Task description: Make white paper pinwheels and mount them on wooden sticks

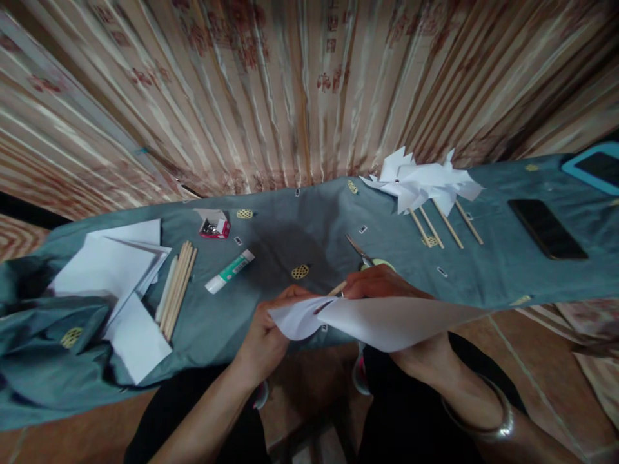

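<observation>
A sheet of white paper, partly cut and curled, spans both my hands above the table's front edge. My left hand is closed, pinching the paper's left end, which bends into a loop. My right hand is closed behind the wide part of the sheet, and much of it is hidden by the paper. Next to its fingertips shows the end of a wooden stick, close to the slit in the paper. Just beyond that hand lie scissors, their handles mostly covered.
At the left are white sheets, wooden sticks, a glue stick and a small box of metal pins. Several finished paper pinwheels lie at the back right, beside a dark phone and a blue-framed device.
</observation>
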### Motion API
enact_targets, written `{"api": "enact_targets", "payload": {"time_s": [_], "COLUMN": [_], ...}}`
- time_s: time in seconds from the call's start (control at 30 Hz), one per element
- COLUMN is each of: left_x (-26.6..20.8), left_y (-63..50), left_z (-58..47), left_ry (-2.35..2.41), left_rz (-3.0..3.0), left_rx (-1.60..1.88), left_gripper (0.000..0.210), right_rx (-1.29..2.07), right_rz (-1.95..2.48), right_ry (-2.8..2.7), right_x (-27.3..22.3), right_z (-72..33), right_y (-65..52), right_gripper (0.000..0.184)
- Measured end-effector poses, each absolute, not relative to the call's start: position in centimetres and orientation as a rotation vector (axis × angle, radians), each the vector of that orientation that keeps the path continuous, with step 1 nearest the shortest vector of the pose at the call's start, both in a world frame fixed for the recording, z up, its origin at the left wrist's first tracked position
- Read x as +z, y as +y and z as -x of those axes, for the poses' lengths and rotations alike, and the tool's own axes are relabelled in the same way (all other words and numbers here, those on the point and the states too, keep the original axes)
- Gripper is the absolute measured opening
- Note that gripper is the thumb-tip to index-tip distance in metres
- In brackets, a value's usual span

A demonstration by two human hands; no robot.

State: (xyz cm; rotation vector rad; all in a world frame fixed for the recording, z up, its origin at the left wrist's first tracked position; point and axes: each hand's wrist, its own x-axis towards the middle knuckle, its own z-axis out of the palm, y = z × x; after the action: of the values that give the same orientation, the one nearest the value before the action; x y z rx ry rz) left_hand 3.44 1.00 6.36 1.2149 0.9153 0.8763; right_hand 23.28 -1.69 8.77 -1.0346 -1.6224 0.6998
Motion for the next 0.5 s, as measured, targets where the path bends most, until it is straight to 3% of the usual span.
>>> {"api": "enact_targets", "payload": {"time_s": [0.5], "left_x": [7.7], "left_y": [1.2], "left_z": [-3.3], "left_ry": [0.953], "left_rz": [-1.216], "left_rx": [0.830], "left_gripper": [0.018], "right_rx": [0.737], "right_rz": [1.071], "right_ry": [-1.618], "right_x": [8.3], "right_z": [-23.4], "right_y": [-1.9], "right_gripper": [0.012]}}
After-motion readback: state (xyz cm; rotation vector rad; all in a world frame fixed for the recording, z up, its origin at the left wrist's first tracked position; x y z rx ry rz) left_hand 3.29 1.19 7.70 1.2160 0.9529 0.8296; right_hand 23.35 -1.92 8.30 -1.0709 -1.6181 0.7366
